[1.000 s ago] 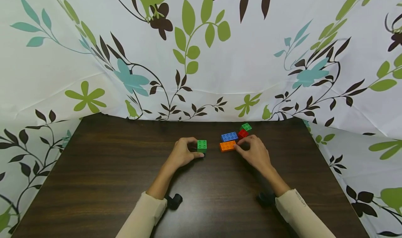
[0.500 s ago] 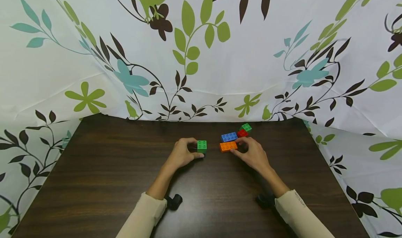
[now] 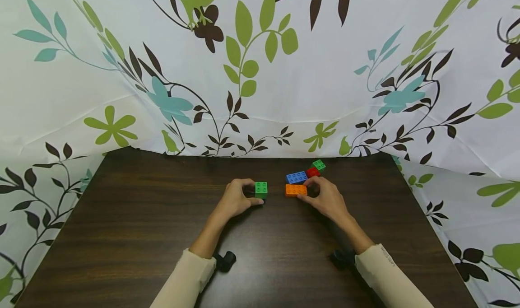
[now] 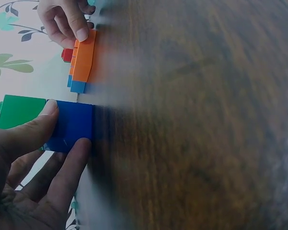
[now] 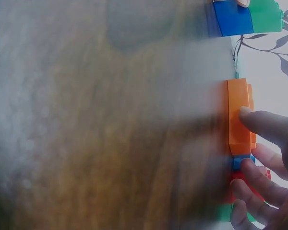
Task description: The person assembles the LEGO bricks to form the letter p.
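My left hand [image 3: 236, 196] grips a two-brick stack between thumb and fingers. Its upper part is a green toy brick [image 3: 261, 188] with studs on top; the lower part is a dark blue brick [image 4: 73, 125], standing on the table in the left wrist view. With thumb at the front and fingers behind, my right hand [image 3: 328, 197] pinches the right end of a long orange brick [image 3: 295, 190], which lies studs up on the table. Directly behind the orange brick lies a long blue brick [image 3: 296, 177], close to the right fingertips.
A small red brick [image 3: 313, 172] and a small green brick [image 3: 318, 165] lie behind the right hand, near the back edge of the dark wood table [image 3: 154, 235]. Behind the table hangs a white cloth [image 3: 195, 132] with a leaf print.
The right fingers have come down and left onto the orange brick, which has turned slightly to lie straighter and shifted a little right. The left hand and its stack have stayed still.
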The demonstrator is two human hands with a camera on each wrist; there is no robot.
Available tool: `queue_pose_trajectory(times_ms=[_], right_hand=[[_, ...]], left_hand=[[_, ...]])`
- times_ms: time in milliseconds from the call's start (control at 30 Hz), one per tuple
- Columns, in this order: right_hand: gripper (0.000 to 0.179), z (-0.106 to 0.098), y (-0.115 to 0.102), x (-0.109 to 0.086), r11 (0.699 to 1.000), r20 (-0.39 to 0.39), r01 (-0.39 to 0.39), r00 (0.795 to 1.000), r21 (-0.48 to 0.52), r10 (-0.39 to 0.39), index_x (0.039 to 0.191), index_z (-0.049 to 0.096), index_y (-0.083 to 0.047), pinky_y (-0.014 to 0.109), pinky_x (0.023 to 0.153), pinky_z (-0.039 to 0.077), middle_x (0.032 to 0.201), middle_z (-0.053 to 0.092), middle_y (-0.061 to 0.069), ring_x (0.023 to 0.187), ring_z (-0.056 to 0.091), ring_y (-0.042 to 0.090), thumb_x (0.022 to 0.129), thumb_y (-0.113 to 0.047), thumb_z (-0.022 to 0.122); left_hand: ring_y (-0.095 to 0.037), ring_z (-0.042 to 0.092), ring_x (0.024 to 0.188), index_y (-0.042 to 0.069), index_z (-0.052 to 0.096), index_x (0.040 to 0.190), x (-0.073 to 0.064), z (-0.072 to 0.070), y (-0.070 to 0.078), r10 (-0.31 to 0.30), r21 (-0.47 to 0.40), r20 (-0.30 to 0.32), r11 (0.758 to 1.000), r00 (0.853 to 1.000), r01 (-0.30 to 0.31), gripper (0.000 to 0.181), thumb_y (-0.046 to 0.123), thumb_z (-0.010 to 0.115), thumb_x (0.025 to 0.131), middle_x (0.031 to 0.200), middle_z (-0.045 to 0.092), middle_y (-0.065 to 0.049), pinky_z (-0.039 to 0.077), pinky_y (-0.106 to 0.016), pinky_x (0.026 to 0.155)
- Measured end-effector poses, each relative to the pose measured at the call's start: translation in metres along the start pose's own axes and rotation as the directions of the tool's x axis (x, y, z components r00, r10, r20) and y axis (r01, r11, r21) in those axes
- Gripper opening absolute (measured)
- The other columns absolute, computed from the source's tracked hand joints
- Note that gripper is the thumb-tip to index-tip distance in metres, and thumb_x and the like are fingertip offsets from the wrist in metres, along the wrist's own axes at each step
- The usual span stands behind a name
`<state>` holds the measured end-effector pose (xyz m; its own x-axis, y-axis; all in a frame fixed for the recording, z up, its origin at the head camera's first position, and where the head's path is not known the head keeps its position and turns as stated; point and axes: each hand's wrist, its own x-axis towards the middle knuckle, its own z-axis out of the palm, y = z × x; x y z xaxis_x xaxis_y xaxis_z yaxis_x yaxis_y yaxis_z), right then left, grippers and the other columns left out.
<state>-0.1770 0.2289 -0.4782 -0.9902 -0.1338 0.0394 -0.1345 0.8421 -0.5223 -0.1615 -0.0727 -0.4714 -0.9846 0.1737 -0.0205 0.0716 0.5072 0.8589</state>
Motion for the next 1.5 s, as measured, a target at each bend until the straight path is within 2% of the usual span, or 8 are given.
queue_pose_trajectory(times_ms=[200,467,700,900,1500], right_hand=[[0.043,0.0,0.0005,0.0011,1.0,0.025,0.01,1.0,0.002,-0.011,0.122,0.075,-0.013,0.048,0.082,0.058,0.119,0.075,0.013,0.103,0.066,0.03,0.088,-0.034,0.091],[0.036,-0.0008,0.0013,0.0015,0.999,0.026,0.035,0.999,0.012,-0.035,0.117,0.076,-0.013,0.039,0.075,0.055,0.114,0.077,0.013,0.097,0.066,0.028,0.089,-0.029,0.091],[0.035,-0.0031,0.0006,0.0016,0.998,0.027,0.049,0.998,0.045,-0.05,0.118,0.077,-0.01,0.035,0.072,0.052,0.111,0.078,0.013,0.093,0.066,0.026,0.09,-0.027,0.09],[0.035,-0.0041,-0.002,0.0016,0.994,0.006,0.086,0.996,0.067,-0.087,0.118,0.076,-0.007,0.039,0.08,0.056,0.115,0.078,0.014,0.095,0.067,0.027,0.09,-0.023,0.09],[0.037,-0.0091,-0.0078,0.0001,0.987,-0.028,0.109,0.994,0.115,-0.107,0.118,0.076,-0.006,0.044,0.083,0.059,0.116,0.078,0.015,0.093,0.068,0.027,0.087,-0.019,0.092]], left_hand=[[-0.031,0.069,0.112,0.008,0.08,0.111,-0.0007,-0.0003,0.0009,-0.007,-0.01,0.007,1.0,1.0,0.007,0.035,0.012,0.096,0.08,0.111,0.079,-0.009,0.056,-0.052,0.103],[-0.036,0.066,0.123,0.007,0.079,0.116,-0.0013,-0.0005,0.0012,-0.028,-0.013,0.012,1.0,1.0,0.029,0.039,0.013,0.095,0.081,0.12,0.078,-0.013,0.055,-0.055,0.107],[-0.037,0.066,0.125,0.006,0.079,0.116,-0.001,-0.0007,0.001,-0.023,-0.015,0.024,1.0,0.999,0.024,0.038,0.012,0.094,0.082,0.122,0.078,-0.014,0.054,-0.056,0.109],[-0.038,0.063,0.131,0.007,0.079,0.118,-0.0012,-0.0007,0.0013,-0.037,-0.013,0.025,0.999,0.999,0.037,0.039,0.013,0.094,0.083,0.127,0.076,-0.014,0.052,-0.058,0.112],[-0.04,0.063,0.131,0.004,0.078,0.12,-0.0002,-0.0008,0.0003,-0.03,0.003,0.03,1.0,0.999,0.03,0.042,0.013,0.094,0.082,0.128,0.076,-0.016,0.051,-0.057,0.113]])
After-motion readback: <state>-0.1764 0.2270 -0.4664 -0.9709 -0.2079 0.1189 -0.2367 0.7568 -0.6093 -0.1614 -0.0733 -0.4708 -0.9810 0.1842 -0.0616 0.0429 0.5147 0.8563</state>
